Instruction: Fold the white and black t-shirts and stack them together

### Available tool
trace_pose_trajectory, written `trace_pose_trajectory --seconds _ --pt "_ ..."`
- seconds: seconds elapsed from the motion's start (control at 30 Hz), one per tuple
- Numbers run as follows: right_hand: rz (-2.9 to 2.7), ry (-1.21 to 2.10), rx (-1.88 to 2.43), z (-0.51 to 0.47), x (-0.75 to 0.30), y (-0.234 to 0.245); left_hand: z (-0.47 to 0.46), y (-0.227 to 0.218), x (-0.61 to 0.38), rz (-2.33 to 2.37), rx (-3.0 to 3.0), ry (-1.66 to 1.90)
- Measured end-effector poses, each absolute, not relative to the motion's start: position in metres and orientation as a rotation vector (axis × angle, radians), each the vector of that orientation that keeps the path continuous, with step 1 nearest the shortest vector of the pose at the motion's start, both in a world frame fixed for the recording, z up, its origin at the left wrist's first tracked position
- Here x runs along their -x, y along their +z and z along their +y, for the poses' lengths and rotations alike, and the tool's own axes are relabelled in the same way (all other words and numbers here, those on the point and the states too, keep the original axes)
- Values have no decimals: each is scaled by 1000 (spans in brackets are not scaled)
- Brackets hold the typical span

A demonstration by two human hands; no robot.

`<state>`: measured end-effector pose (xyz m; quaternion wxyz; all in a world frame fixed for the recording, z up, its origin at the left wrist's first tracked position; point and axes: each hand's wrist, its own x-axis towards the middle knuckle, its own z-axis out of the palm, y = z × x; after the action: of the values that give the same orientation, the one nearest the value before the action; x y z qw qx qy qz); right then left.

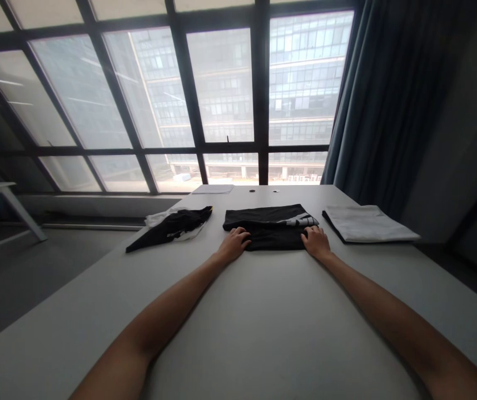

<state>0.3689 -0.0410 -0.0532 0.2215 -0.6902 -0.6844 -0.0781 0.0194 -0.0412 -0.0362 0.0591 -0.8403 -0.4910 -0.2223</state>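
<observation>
A folded black garment [269, 226] with a white stripe at its right end lies in the middle of the grey table [238, 328]. My left hand [235, 243] rests on its near left corner, fingers curled onto the cloth. My right hand [315, 242] rests on its near right corner, fingers lying over the edge. Both arms stretch forward across the table.
A loose heap of black and white clothing [174, 225] lies at the table's left edge. A folded white garment [367, 223] lies to the right. A sheet of paper [213, 189] sits at the far edge. Large windows stand beyond, with a dark curtain [388, 100] at right.
</observation>
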Motion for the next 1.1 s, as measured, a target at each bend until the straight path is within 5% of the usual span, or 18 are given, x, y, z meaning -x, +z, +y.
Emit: trace_pose_trajectory --seconds 0.27,0.57,0.8,1.1 --pt "-1868 -34 1970 -35 -379 -34 -41 -20 -10 -1731 2584 -613" --pt "-1839 87 1635 -58 -400 -27 -59 -1 -26 -1247 2723 -1151" --pt "-1958 163 1460 -104 -437 -37 -95 6 -21 -935 2973 -899" --pt "-2222 -62 1882 -142 -470 -33 -147 7 -34 -768 3127 -547"
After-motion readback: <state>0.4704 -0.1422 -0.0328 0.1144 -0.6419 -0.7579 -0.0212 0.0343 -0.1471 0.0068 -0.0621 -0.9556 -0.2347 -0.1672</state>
